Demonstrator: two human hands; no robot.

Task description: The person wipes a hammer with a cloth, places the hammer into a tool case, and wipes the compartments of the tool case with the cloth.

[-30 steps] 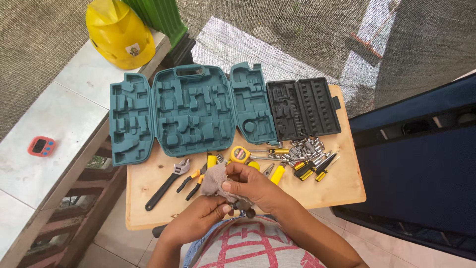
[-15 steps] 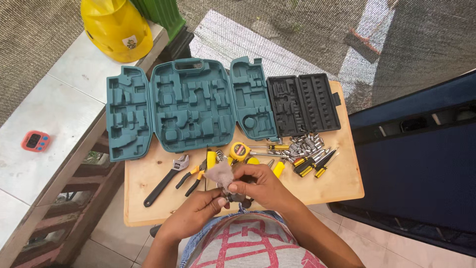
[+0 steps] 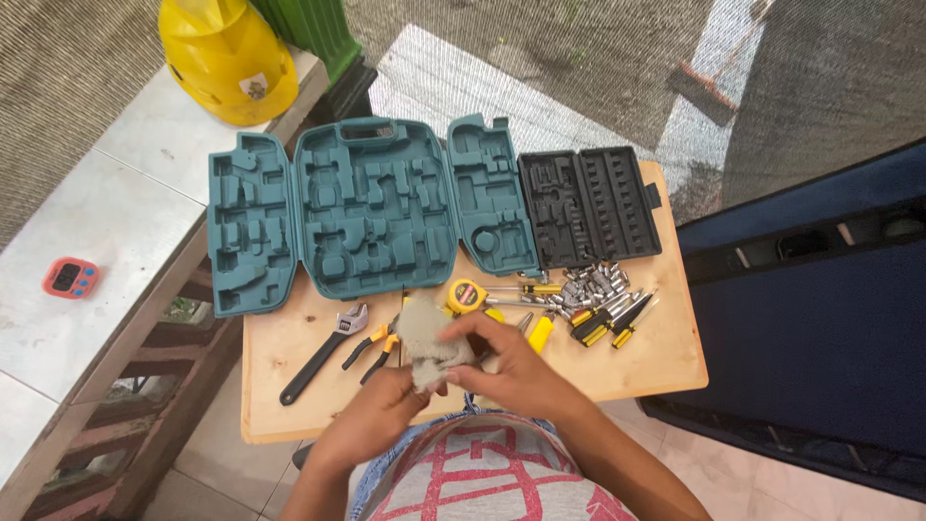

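Head view, single entry, places taken from the open teal tool case (image 3: 371, 207). Item: grey cloth (image 3: 424, 338), bunched, held just in front of the case's near edge, above the wooden desk (image 3: 289, 371) and close to the person's body; whatever small part it wraps is hidden, so its kind cannot be told. Left hand (image 3: 381, 410): grip clenched on the lower folds of the cloth, seemingly steadying it from beneath. Right hand (image 3: 506, 362): fingers curled over the top of the cloth, pinching it, a hold that suits rubbing something inside. Case: laid flat with all three panels spread, moulded recesses empty and facing up, so each slot is readable. Right of the case, touching it: black socket tray (image 3: 590, 205), also opened flat and empty. In front of the case, left part: adjustable wrench (image 3: 323, 352), then yellow-handled pliers (image 3: 371, 347), both lying loose within arm's reach. In front of the case, right part: yellow tape measure (image 3: 465, 295), a heap of metal sockets (image 3: 596, 285) and yellow-and-black screwdrivers (image 3: 608, 323), grouped near the tray they appear to belong to. Left of the case, off the desk: pale ledge (image 3: 96, 241) bearing a yellow hard hat (image 3: 227, 63) behind and a small orange timer (image 3: 69, 278) well apart.
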